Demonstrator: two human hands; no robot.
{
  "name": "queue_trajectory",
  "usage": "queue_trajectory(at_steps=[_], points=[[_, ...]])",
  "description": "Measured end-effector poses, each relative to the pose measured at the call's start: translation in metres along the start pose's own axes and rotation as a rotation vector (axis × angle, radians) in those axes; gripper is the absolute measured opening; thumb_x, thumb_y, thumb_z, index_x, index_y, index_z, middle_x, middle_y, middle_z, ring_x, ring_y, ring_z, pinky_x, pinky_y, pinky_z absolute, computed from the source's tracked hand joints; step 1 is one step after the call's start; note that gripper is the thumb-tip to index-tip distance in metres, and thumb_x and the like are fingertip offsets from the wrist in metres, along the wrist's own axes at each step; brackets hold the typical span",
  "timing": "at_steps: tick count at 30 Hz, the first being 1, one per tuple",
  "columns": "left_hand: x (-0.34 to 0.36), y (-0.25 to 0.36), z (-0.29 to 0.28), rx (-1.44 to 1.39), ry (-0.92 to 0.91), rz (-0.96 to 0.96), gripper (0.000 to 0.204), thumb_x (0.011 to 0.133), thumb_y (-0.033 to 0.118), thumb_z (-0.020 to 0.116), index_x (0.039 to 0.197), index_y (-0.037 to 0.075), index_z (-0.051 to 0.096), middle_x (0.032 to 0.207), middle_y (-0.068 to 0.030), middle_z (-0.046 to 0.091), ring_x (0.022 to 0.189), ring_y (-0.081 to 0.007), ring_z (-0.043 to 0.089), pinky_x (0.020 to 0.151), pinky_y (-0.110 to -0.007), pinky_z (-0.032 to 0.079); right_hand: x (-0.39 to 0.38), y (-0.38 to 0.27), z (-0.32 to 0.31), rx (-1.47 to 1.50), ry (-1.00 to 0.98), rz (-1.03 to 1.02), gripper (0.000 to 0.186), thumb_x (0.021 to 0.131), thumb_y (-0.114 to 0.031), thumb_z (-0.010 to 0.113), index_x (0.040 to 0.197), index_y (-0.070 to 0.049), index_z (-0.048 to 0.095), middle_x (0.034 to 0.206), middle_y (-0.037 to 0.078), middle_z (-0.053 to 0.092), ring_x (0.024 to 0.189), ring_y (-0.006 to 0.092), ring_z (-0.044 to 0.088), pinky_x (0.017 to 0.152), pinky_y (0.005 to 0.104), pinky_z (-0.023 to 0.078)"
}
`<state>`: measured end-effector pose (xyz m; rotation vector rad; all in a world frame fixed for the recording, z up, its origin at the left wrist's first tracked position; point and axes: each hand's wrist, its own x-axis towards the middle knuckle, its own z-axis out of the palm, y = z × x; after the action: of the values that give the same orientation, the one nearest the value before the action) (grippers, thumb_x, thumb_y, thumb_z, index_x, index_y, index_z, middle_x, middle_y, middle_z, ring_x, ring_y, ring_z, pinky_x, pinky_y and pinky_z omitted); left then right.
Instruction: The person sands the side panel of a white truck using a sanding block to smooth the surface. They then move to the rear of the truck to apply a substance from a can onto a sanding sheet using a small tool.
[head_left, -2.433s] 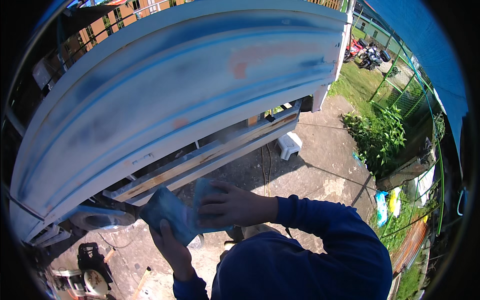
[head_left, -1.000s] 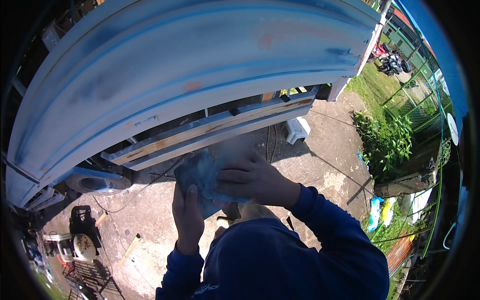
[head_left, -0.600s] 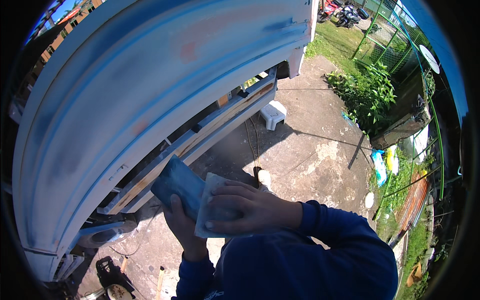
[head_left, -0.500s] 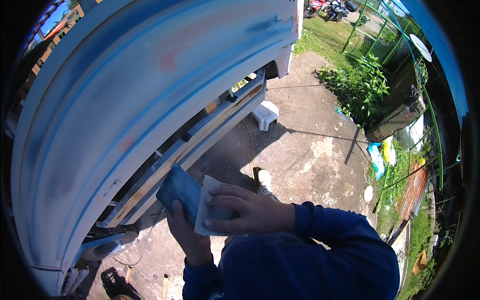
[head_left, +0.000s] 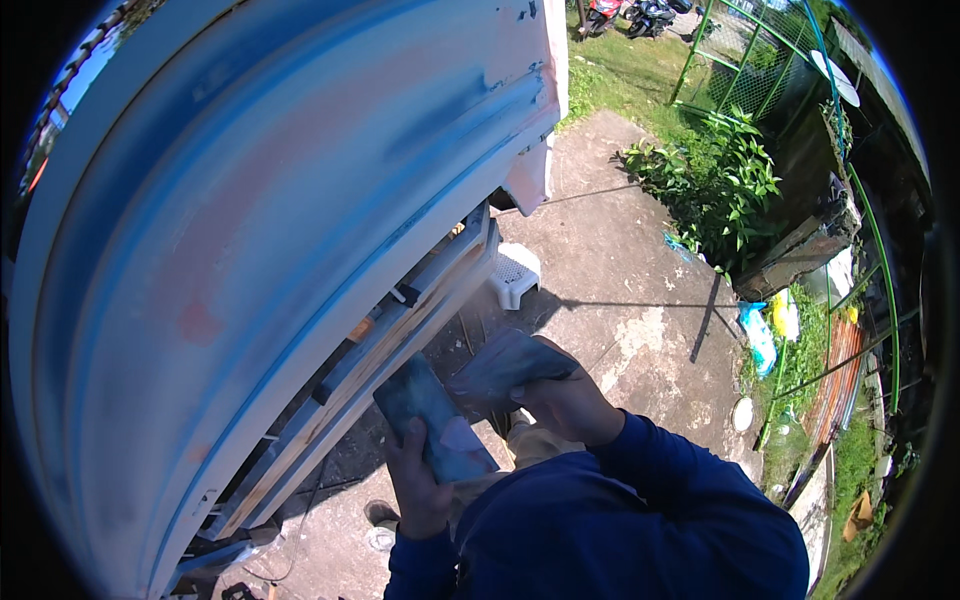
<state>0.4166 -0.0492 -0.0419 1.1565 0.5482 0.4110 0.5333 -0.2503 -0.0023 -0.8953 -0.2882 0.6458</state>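
Observation:
My left hand (head_left: 418, 485) grips a flat, rectangular blue-grey pad (head_left: 415, 392) by its edge, the thumb lying on its face. A pale pinkish patch shows near the pad's lower right end. To its right, my right hand (head_left: 575, 405) pinches a thin, dark blue-grey sheet (head_left: 505, 368) that looks like sandpaper, held tilted. The sheet's left end comes close to the pad; whether they touch I cannot tell. Left of both hands rises a large curved boat hull (head_left: 270, 200), white and blue with pinkish sanded-looking patches.
Timber beams (head_left: 400, 330) run under the hull. Beyond my hands a white plastic step stool (head_left: 516, 275) stands on the concrete ground (head_left: 640, 270). A leafy bush (head_left: 715, 180), green fence poles, a satellite dish (head_left: 835, 78) and bags (head_left: 758, 338) lie to the right. Motorbikes (head_left: 650, 18) are parked far off.
My right hand has lifted the sheet off the pad and moved right, and its dark face now shows instead of the pale one. The left hand with the pad has shifted slightly right.

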Motion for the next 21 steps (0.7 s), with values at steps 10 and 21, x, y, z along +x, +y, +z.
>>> queue_trajectory(at_steps=[10, 21], points=[[0.062, 0.023, 0.139, -0.32, -0.086, -0.233, 0.043, 0.103, 0.024, 0.053, 0.14, 0.006, 0.041, 0.126, -0.0113, 0.057, 0.114, -0.0229, 0.062, 0.096, -0.04, 0.054, 0.006, -0.084, -0.03, -1.109, -0.165, -0.564, 0.063, 0.082, 0.002, 0.071, 0.14, -0.015, 0.052, 0.136, 0.018, 0.048, 0.129, 0.0374, 0.049, 0.103, 0.0427, 0.048], [0.067, 0.049, 0.14, -0.307, -0.238, -0.236, 0.045, 0.101, 0.025, 0.058, 0.14, 0.007, 0.045, 0.123, -0.0079, 0.06, 0.113, -0.0217, 0.061, 0.098, -0.039, 0.051, 0.051, -0.069, -0.111, -0.288, 0.273, -0.175, 0.042, 0.099, -0.009, 0.057, 0.141, -0.01, 0.049, 0.132, 0.011, 0.052, 0.121, 0.026, 0.056, 0.096, 0.0374, 0.052]])
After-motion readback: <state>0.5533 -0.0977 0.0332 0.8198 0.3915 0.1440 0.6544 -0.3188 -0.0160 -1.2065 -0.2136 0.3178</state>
